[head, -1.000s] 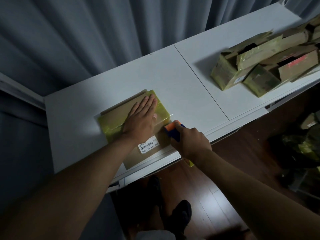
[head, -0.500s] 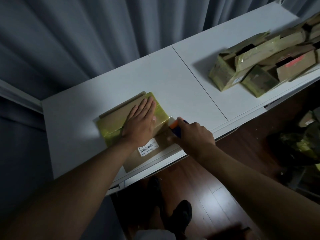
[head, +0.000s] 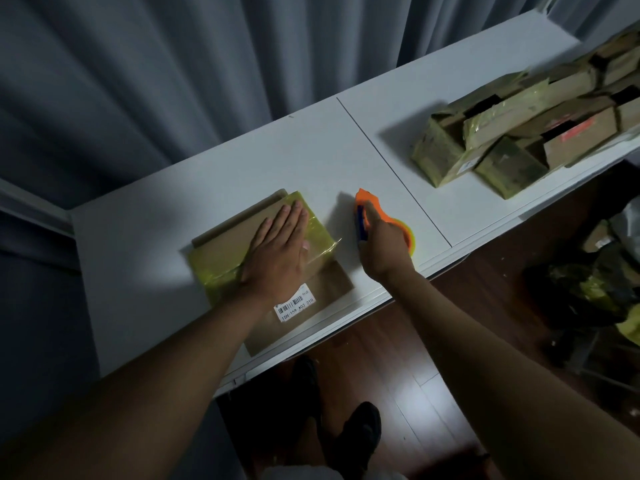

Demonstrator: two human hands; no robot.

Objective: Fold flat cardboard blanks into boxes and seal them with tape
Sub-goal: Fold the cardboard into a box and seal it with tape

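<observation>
A brown cardboard box (head: 263, 268) lies flat under the left hand (head: 277, 251). Shiny yellow tape (head: 311, 221) covers its far part, by the fingertips. A white barcode sticker (head: 296, 306) sits near the wrist. The right hand (head: 382, 247) holds an orange and blue tape dispenser (head: 372, 216), its orange tip pointing away past the fingers.

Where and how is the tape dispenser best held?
By its rounded orange body, from above and behind, as the right hand does. On the tape dispenser the pointed cutter end faces away, so that grip keeps the fingers off it.
</observation>
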